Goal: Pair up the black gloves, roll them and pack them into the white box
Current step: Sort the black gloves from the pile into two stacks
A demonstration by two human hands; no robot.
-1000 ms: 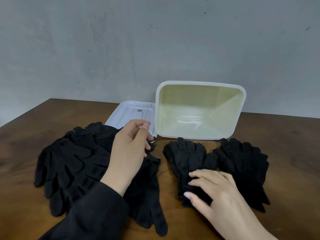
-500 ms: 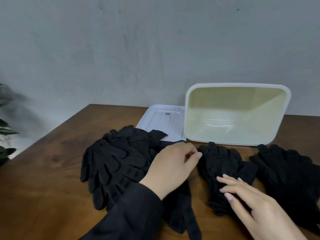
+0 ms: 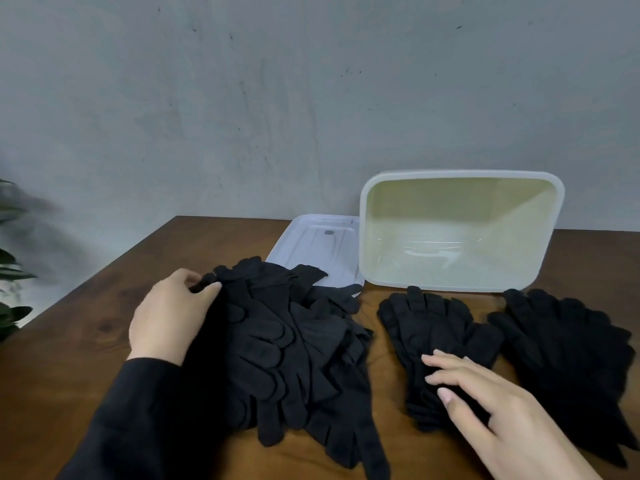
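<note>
A loose pile of black gloves (image 3: pixel 287 344) lies on the wooden table (image 3: pixel 86 344), left of centre. My left hand (image 3: pixel 169 317) pinches a glove finger at the pile's far left edge. A flat stack of black gloves (image 3: pixel 429 327) lies in the middle, and my right hand (image 3: pixel 485 403) rests on its near end with straight fingers. Another stack of black gloves (image 3: pixel 568 348) lies at the right. The white box (image 3: pixel 460 230) stands tipped up behind them, its open side facing me, with nothing inside.
The box's white lid (image 3: pixel 318 247) lies flat behind the pile, partly under it. A grey wall rises behind the table. Green plant leaves (image 3: pixel 10 271) show at the left edge, beyond the table's left corner.
My left hand has moved from the pile's right side to its far left edge and taken hold of a glove finger. The view has swung left. My right hand stays on the middle stack.
</note>
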